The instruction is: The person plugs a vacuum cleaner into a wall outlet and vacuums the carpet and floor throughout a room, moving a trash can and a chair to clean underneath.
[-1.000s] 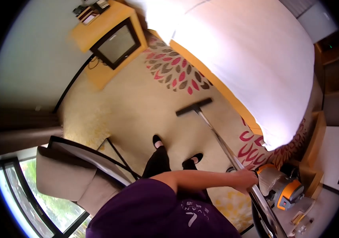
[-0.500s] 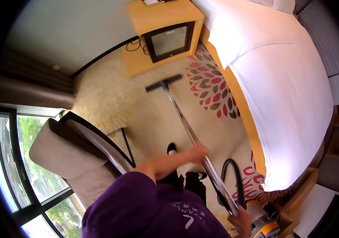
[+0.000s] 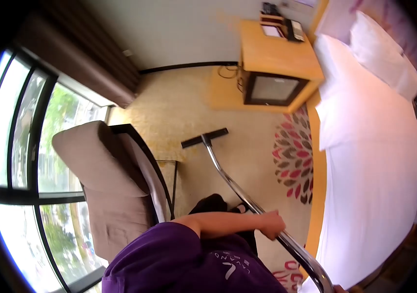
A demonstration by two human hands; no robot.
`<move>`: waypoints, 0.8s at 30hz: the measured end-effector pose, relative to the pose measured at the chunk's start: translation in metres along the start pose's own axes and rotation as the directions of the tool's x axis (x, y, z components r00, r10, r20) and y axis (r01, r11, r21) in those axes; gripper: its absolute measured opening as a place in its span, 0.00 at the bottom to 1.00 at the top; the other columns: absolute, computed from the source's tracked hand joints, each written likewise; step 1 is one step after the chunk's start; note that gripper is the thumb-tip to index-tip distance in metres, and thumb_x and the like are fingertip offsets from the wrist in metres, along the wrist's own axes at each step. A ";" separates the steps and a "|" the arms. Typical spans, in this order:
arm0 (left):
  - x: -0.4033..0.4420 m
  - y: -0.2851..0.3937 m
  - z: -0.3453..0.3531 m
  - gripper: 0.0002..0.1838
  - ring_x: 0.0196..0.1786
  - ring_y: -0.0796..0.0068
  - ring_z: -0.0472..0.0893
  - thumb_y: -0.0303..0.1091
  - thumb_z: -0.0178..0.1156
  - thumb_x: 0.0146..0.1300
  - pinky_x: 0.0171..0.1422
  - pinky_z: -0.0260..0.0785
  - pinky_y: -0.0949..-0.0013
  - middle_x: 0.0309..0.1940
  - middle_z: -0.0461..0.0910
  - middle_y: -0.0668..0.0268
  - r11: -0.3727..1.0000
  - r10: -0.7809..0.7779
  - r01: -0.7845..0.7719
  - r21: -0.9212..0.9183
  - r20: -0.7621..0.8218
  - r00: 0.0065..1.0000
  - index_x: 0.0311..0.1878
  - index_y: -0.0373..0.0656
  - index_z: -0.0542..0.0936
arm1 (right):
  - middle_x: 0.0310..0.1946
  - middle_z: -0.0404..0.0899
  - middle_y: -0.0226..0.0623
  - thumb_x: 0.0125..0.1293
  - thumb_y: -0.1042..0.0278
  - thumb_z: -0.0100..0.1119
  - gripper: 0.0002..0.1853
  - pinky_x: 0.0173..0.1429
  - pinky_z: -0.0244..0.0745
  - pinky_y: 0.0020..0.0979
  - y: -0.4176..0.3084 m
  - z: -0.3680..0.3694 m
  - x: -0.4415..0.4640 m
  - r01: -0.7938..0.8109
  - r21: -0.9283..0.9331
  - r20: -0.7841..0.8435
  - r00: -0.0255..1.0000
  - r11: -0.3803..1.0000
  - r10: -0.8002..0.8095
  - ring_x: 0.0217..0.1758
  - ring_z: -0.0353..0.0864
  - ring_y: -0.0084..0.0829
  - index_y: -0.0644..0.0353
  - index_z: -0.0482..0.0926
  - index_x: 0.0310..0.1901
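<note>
A shiny metal vacuum cleaner wand (image 3: 240,193) slants across the floor from lower right to upper left. Its wide dark floor head (image 3: 205,138) lies on the beige carpet (image 3: 247,146). My left hand (image 3: 272,224) is wrapped round the middle of the wand, with the arm stretched across my body. At the bottom edge only a sliver of my right hand (image 3: 339,289) shows, against the upper end of the wand; most of its fingers are cut off by the frame.
To the left stands a padded brown armchair (image 3: 103,161) beside tall windows (image 3: 15,146). A wooden bedside cabinet (image 3: 281,53) with a dark-framed door is ahead, a cable beside it. A bed with white linen (image 3: 369,185) runs along the right.
My view has turned, so cabinet and bed sit further right. The floor head has come nearer the armchair. Both hands have moved right in view, and the orange-and-grey vacuum body has left the frame.
</note>
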State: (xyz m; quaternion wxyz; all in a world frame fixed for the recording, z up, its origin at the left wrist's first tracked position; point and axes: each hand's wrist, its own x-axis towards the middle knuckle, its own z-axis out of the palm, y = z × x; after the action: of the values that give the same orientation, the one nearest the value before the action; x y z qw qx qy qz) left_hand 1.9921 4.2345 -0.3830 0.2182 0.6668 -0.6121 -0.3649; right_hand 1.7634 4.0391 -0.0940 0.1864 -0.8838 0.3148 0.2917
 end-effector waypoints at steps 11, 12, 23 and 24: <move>-0.201 -0.343 -0.136 0.16 0.46 0.66 0.78 0.41 0.66 0.37 0.56 0.51 0.34 0.33 0.80 0.71 0.890 -0.418 0.430 0.152 -0.105 0.902 0.34 0.56 0.79 | 0.21 0.74 0.39 0.50 0.52 0.65 0.20 0.30 0.69 0.37 -0.291 0.142 0.250 0.372 0.150 0.039 0.923 0.916 -0.382 0.27 0.74 0.38 0.58 0.71 0.35; -0.231 -0.388 -0.134 0.17 0.47 0.69 0.77 0.41 0.67 0.33 0.53 0.53 0.34 0.33 0.80 0.74 0.862 -0.449 0.480 0.164 -0.196 0.872 0.33 0.58 0.79 | 0.24 0.78 0.50 0.47 0.45 0.65 0.26 0.34 0.74 0.44 -0.328 0.166 0.272 0.406 0.151 0.055 0.907 0.902 -0.417 0.30 0.79 0.53 0.60 0.72 0.38; -0.308 -0.476 -0.148 0.18 0.43 0.59 0.76 0.42 0.69 0.30 0.49 0.66 0.46 0.31 0.75 0.63 0.815 -0.563 0.579 0.011 -0.217 0.797 0.27 0.48 0.75 | 0.19 0.75 0.36 0.47 0.65 0.64 0.22 0.26 0.72 0.31 -0.475 0.202 0.311 0.272 0.296 0.302 0.883 0.916 -0.360 0.20 0.76 0.26 0.66 0.71 0.42; -0.289 -0.446 -0.139 0.15 0.34 0.55 0.77 0.41 0.67 0.32 0.44 0.69 0.51 0.26 0.75 0.58 0.883 -0.450 0.469 -0.013 -0.312 0.837 0.23 0.44 0.75 | 0.18 0.75 0.38 0.44 0.64 0.66 0.21 0.27 0.72 0.31 -0.444 0.181 0.296 0.203 0.377 0.308 0.892 0.904 -0.329 0.20 0.76 0.26 0.66 0.73 0.40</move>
State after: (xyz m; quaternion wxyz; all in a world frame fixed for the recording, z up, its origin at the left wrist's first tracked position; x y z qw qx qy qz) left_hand 2.3941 4.5641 -0.5600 0.1949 0.8489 -0.4043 -0.2791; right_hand 2.1737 4.3245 -0.3543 0.4277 -0.8044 0.1936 0.3641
